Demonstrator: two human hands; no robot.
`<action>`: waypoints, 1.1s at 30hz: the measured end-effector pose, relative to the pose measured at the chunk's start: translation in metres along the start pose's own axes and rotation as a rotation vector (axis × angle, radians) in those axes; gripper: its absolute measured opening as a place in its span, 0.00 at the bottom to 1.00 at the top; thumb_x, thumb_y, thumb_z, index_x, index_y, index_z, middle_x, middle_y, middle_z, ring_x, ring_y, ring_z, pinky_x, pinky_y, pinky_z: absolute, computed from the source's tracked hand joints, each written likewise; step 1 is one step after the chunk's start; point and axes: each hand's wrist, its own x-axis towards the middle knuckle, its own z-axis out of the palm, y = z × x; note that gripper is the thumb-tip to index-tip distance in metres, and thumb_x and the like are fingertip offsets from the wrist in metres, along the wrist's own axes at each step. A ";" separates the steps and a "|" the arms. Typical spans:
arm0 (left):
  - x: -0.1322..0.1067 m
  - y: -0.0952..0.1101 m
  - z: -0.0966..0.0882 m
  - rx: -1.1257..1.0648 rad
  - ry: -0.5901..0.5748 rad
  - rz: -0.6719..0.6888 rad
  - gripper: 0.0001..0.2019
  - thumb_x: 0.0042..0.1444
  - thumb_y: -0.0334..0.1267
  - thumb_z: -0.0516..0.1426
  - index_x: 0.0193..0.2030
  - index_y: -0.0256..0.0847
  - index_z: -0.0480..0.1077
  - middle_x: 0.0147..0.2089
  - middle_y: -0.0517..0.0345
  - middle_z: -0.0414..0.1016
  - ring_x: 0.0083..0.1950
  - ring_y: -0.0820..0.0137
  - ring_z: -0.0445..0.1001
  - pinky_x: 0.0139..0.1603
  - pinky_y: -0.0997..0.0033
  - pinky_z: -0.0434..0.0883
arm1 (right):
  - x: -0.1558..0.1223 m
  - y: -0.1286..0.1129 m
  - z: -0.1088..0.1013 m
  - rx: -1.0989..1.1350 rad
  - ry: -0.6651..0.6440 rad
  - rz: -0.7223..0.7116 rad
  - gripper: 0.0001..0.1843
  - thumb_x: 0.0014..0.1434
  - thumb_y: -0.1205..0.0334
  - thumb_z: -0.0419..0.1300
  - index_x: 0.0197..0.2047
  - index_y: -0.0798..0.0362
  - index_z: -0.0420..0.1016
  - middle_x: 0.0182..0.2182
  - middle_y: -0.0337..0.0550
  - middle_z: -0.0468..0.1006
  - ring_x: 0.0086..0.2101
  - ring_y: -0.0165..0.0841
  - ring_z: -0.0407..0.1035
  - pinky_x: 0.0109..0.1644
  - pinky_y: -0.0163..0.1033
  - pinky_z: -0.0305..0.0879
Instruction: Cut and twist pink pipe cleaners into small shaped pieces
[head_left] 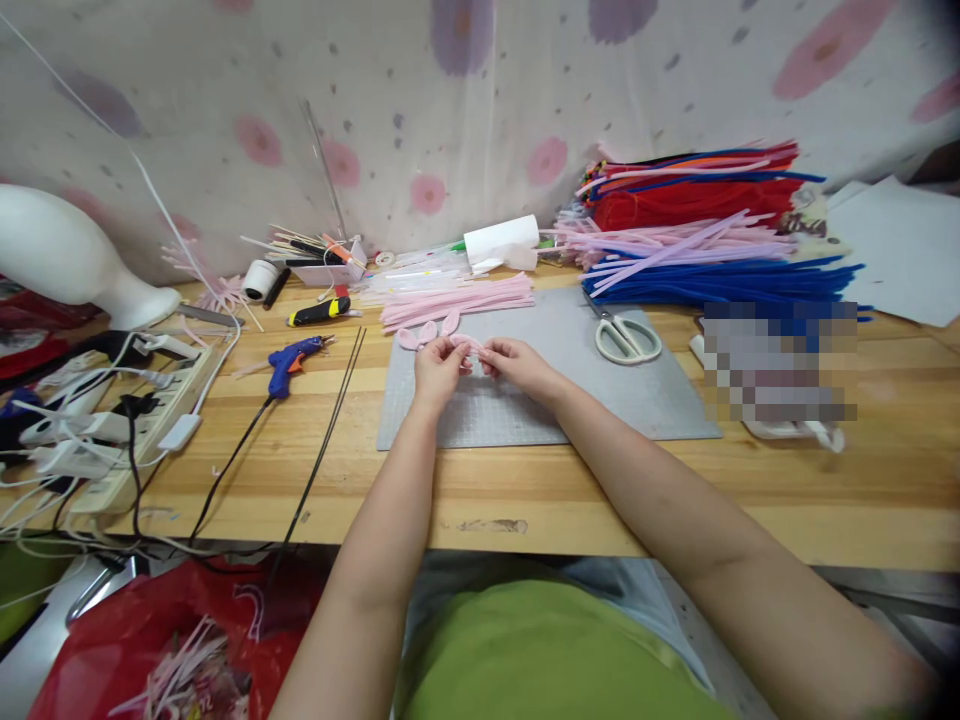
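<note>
Over the grey cutting mat (pixel 510 420), my left hand (pixel 439 372) and my right hand (pixel 521 368) come close together. Both pinch a pink pipe cleaner (pixel 469 343), its bent shape partly covered by my fingers. Just beyond my left hand lie several pink petal-like loops (pixel 427 332) of pipe cleaner. Behind them is a bundle of straight pink pipe cleaners (pixel 465 300). Scissors (pixel 626 338) with pale handles rest on the mat to the right of my right hand.
At left are a blue glue gun (pixel 291 366), a yellow-black utility knife (pixel 319 312), thin dark rods (pixel 330 440) and a cabled power strip (pixel 176 400). Blue pipe cleaners (pixel 720 280) are piled at back right, near a blurred-out object (pixel 780 365). A red bag (pixel 97 640) hangs below the table edge.
</note>
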 end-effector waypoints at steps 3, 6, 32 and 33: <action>0.002 0.001 -0.002 0.001 -0.008 -0.010 0.10 0.40 0.39 0.61 0.25 0.35 0.67 0.19 0.64 0.66 0.20 0.79 0.64 0.21 0.77 0.68 | -0.001 0.000 0.005 0.121 -0.044 0.037 0.15 0.49 0.51 0.58 0.23 0.54 0.62 0.18 0.33 0.65 0.19 0.22 0.57 0.24 0.30 0.55; 0.002 0.002 -0.004 -0.008 -0.020 -0.043 0.11 0.39 0.40 0.61 0.26 0.36 0.67 0.19 0.64 0.66 0.21 0.79 0.65 0.22 0.77 0.68 | 0.000 0.004 0.009 0.126 -0.028 0.055 0.14 0.50 0.52 0.57 0.24 0.54 0.62 0.19 0.33 0.65 0.19 0.22 0.58 0.25 0.30 0.56; 0.005 -0.008 -0.006 0.094 0.035 0.032 0.10 0.39 0.41 0.62 0.26 0.36 0.71 0.19 0.64 0.68 0.18 0.80 0.61 0.19 0.78 0.63 | 0.000 0.008 0.010 -0.089 0.045 -0.013 0.12 0.48 0.53 0.57 0.25 0.53 0.62 0.22 0.37 0.72 0.19 0.24 0.60 0.23 0.31 0.57; 0.005 -0.008 -0.006 0.107 0.022 0.024 0.11 0.39 0.41 0.62 0.25 0.36 0.71 0.20 0.63 0.68 0.18 0.80 0.61 0.20 0.78 0.64 | -0.001 0.007 0.009 -0.072 0.047 -0.020 0.12 0.47 0.53 0.58 0.25 0.53 0.63 0.21 0.36 0.72 0.19 0.24 0.60 0.23 0.31 0.57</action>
